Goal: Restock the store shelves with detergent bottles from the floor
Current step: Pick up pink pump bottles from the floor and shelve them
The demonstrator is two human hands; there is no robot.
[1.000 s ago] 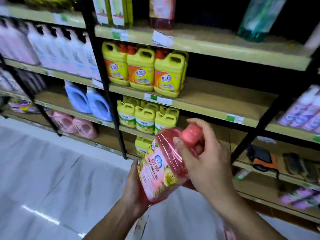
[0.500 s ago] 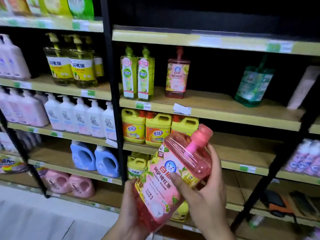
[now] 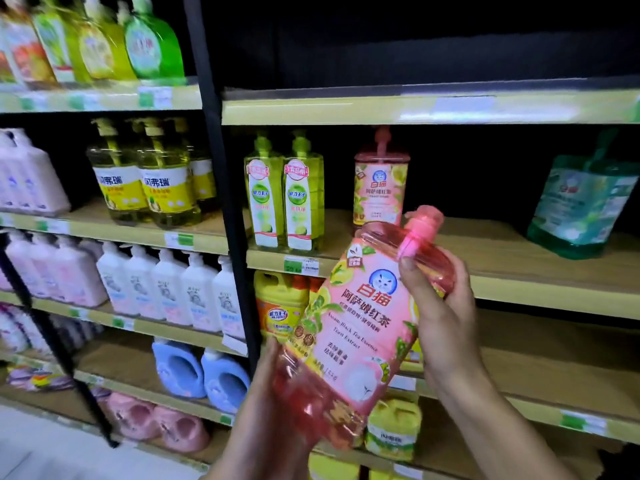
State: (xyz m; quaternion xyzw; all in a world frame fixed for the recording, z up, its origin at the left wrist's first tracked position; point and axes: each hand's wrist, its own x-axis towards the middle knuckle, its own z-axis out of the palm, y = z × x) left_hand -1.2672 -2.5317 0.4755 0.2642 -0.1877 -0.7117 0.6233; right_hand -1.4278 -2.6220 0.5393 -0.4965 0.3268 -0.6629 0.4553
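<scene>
I hold a pink detergent bottle point(image 3: 360, 323) with a pink pump cap, tilted with its top to the upper right, in front of the shelves. My left hand point(image 3: 273, 403) cups its base from below and behind. My right hand point(image 3: 440, 306) grips its shoulder near the neck, thumb on the front. A matching pink bottle point(image 3: 380, 181) stands upright on the wooden shelf point(image 3: 519, 251) just behind the held one.
Two slim green bottles point(image 3: 285, 192) stand left of the matching bottle, and a green refill pouch point(image 3: 581, 202) leans at the far right. Yellow jugs point(image 3: 280, 306) fill the shelf below. A black upright post point(image 3: 221, 188) divides the bays. White, blue and pink bottles fill the left bay.
I have raised the bottle from low near the floor up to the level of the shelf with the matching pink bottle. My view has lifted and moved closer to the shelves.
</scene>
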